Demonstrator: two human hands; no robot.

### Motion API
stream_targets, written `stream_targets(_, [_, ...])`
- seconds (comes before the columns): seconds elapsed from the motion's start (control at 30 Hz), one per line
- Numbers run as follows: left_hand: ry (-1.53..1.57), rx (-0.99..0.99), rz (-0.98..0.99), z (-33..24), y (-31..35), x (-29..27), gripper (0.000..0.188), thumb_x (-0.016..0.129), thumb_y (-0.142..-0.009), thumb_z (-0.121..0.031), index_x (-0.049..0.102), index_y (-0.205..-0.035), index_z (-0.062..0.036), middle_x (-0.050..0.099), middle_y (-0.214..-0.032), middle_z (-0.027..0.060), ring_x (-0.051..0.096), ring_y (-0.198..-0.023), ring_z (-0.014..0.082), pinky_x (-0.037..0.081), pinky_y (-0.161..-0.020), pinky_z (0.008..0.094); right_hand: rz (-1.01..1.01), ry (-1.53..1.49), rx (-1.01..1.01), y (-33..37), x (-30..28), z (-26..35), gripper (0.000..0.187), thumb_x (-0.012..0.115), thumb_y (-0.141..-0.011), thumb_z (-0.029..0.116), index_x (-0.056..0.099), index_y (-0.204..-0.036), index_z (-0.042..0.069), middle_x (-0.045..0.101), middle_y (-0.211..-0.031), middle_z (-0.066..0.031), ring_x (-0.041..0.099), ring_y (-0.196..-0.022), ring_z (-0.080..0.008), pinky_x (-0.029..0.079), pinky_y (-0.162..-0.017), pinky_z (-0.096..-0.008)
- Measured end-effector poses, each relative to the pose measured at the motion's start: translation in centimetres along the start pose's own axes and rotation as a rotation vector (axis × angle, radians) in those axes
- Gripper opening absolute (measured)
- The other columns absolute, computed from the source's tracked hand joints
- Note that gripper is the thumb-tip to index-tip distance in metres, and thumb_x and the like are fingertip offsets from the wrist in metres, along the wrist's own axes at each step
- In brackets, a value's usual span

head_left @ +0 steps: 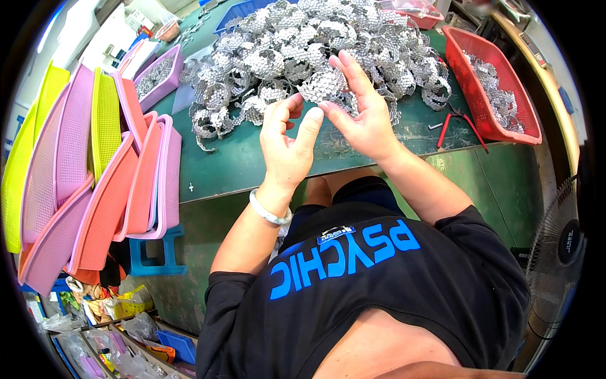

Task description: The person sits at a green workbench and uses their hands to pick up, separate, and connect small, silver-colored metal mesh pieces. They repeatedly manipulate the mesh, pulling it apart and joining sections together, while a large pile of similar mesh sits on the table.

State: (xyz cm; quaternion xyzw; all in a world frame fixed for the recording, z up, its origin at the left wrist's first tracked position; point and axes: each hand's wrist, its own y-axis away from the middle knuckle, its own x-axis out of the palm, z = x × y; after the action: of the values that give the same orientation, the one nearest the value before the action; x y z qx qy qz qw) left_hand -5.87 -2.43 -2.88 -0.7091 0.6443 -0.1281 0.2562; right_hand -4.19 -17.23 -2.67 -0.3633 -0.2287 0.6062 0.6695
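A curled silver band of perforated, scale-patterned metal (323,86) is between my hands at the near edge of a large heap of similar bands (284,47). My right hand (366,120) has its thumb at the band's lower side and its long fingers along the right side, gripping it loosely. My left hand (285,142) is beside its left end, fingers slightly bent and thumb apart. The left fingertips come close to the band; whether they touch it I cannot tell. On my left wrist sits a pale bangle (268,211).
The heap covers much of the green table (221,167). Red-handled pliers (456,126) lie at right, beside a red basket of metal pieces (499,95). Stacked coloured baskets (104,170) stand left, near a purple basket (158,79) and blue stool (158,256). A fan (555,252) stands right.
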Motion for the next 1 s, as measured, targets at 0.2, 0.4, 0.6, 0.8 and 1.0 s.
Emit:
stream_targets(0.2, [0.070, -0.056, 0.001, 0.4, 0.0, 0.2, 0.045, 0.069, -0.077, -0.029, 0.057, -0.104, 0.0047, 0.057, -0.093, 0.0084, 0.054, -0.083, 0.0153, 0.042, -0.070, 0.0269, 0.015, 0.124, -0.072, 0.0, -0.1, 0.7, 0.070, 0.068, -0.072, 0.004, 0.036, -0.134, 0.003, 0.053, -0.115, -0.0155, 0.052, -0.097, -0.0260, 0.042, -0.086, -0.0310])
stream_targets(0.4, [0.071, -0.084, -0.011, 0.4, -0.1, 0.2, 0.046, 0.071, -0.076, -0.030, 0.058, -0.103, 0.0054, 0.057, -0.092, 0.0083, 0.054, -0.081, 0.0149, 0.042, -0.069, 0.0264, 0.029, 0.128, -0.119, 0.1, 0.0, 0.9, 0.069, 0.066, -0.072, 0.000, 0.036, -0.134, 0.002, 0.051, -0.120, -0.0155, 0.049, -0.102, -0.0280, 0.042, -0.088, -0.0326])
stream_targets(0.6, [0.093, -0.110, -0.024, 0.6, -0.2, 0.3, 0.048, 0.072, -0.074, -0.030, 0.057, -0.102, 0.0064, 0.056, -0.090, 0.0078, 0.053, -0.080, 0.0144, 0.042, -0.068, 0.0261, 0.063, 0.159, -0.140, 0.2, 0.0, 1.0, 0.068, 0.063, -0.070, -0.003, 0.036, -0.133, 0.000, 0.049, -0.124, -0.0148, 0.047, -0.107, -0.0311, 0.040, -0.091, -0.0356])
stream_targets(0.8, [0.077, -0.134, -0.029, 0.9, -0.2, 0.3, 0.048, 0.072, -0.074, -0.032, 0.057, -0.100, 0.0062, 0.056, -0.088, 0.0072, 0.053, -0.079, 0.0142, 0.042, -0.067, 0.0263, 0.092, 0.163, -0.137, 0.4, 0.0, 1.3, 0.068, 0.061, -0.070, -0.004, 0.037, -0.133, 0.000, 0.048, -0.124, -0.0141, 0.045, -0.109, -0.0319, 0.039, -0.091, -0.0364])
stream_targets(1.0, [0.055, -0.158, -0.037, 0.9, -0.6, 0.3, 0.049, 0.073, -0.072, -0.034, 0.059, -0.097, 0.0053, 0.055, -0.085, 0.0066, 0.052, -0.076, 0.0134, 0.041, -0.066, 0.0257, 0.097, 0.128, -0.119, 0.4, 0.1, 1.4, 0.066, 0.060, -0.071, -0.004, 0.037, -0.133, 0.001, 0.048, -0.124, -0.0141, 0.045, -0.110, -0.0310, 0.040, -0.091, -0.0356])
